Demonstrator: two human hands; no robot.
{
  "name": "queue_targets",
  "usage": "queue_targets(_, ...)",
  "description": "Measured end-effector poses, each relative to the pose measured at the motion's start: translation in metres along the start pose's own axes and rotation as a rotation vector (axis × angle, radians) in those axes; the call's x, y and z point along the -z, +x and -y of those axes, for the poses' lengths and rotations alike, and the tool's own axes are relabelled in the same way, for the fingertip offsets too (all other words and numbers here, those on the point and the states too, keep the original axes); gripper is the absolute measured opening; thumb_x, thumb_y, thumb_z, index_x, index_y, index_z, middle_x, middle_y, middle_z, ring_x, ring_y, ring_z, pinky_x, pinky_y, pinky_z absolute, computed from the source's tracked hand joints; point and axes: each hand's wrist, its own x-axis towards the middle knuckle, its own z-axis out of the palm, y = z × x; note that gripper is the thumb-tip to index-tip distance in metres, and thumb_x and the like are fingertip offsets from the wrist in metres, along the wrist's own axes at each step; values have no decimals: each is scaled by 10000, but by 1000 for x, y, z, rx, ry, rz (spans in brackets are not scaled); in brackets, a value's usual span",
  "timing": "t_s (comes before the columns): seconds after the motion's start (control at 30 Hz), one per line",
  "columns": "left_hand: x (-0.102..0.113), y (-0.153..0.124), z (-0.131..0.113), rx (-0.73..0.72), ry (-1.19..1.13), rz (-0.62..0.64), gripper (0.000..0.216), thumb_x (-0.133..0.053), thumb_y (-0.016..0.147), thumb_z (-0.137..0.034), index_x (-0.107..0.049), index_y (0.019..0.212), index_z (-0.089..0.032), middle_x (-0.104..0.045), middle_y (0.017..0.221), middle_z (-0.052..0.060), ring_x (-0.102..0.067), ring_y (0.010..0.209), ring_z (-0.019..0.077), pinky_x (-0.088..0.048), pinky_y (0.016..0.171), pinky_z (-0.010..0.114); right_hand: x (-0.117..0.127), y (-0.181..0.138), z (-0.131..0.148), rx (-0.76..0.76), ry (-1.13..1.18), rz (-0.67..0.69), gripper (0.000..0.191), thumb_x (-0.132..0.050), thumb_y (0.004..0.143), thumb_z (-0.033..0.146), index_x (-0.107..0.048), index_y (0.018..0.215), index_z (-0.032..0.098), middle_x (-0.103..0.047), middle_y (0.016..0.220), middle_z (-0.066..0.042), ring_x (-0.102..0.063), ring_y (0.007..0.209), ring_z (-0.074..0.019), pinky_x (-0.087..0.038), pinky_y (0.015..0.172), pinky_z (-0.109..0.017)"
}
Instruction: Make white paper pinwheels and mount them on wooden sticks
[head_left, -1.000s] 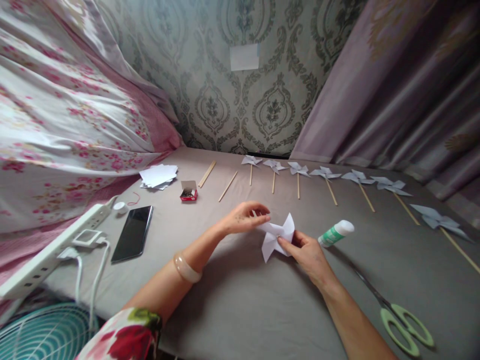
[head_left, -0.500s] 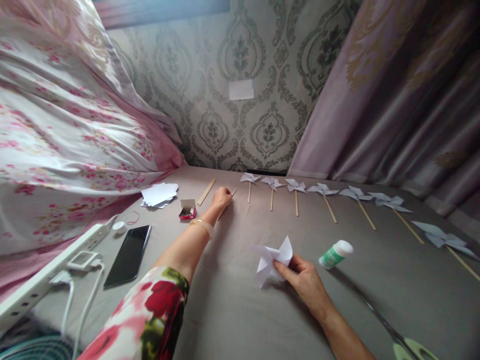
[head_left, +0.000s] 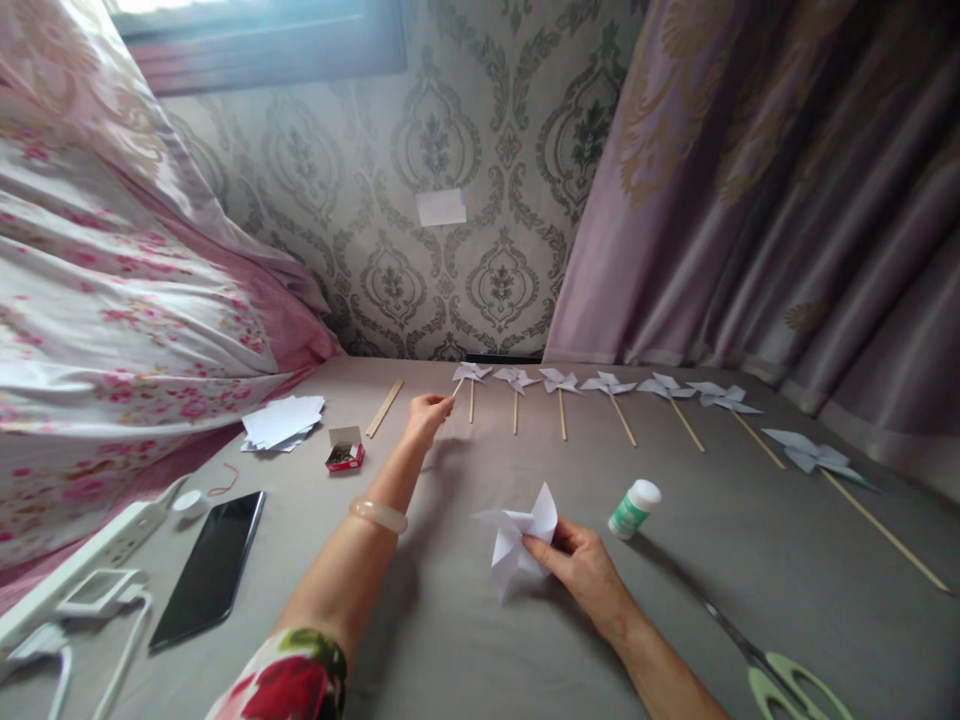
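Note:
My right hand (head_left: 581,566) pinches a white folded paper pinwheel head (head_left: 517,538) just above the grey surface, near the middle. Stretched far forward, my left hand (head_left: 425,414) has its fingers closed on a thin wooden stick (head_left: 457,388), lifted off the surface at one end. A pale bangle sits on my left wrist. Beyond the stick, a row of several finished paper pinwheels on sticks (head_left: 561,389) lies along the back of the surface. A green-and-white glue stick (head_left: 634,508) lies just right of my right hand.
Another flat wooden stick (head_left: 384,407), a small red box (head_left: 344,450) and a stack of white paper squares (head_left: 283,423) lie at back left. A black phone (head_left: 210,568), a power strip (head_left: 90,555) and a white cap (head_left: 189,503) are on the left. Green-handled scissors (head_left: 780,672) lie at lower right.
My left hand let go of the pinwheel head, reached forward to the wooden stick and closed on it, lifting it. The right hand kept holding the paper. The camera tilted up.

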Motion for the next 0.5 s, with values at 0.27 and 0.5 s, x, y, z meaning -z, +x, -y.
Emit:
queue_targets(0.27, -12, -78, -35, -10, -599, 358, 286, -807, 641, -268, -631, 806, -116, -650, 734, 44, -567, 585, 63, -458, 582, 178, 12, -4, 31, 27, 160, -53, 379, -812, 601, 470, -766, 850, 187, -761, 886, -77, -680, 810, -236, -524, 793, -352)
queue_targets(0.5, -13, -105, -53, 40, -843, 548, 376, -841, 608, -251, -673, 926, -141, -630, 648, -9, -519, 514, 35, -357, 461, 127, 37, 1, 96, 214, -14, -55, 292, -834, 582, 421, -758, 768, 208, -739, 784, -36, -652, 731, -192, -534, 718, -334)
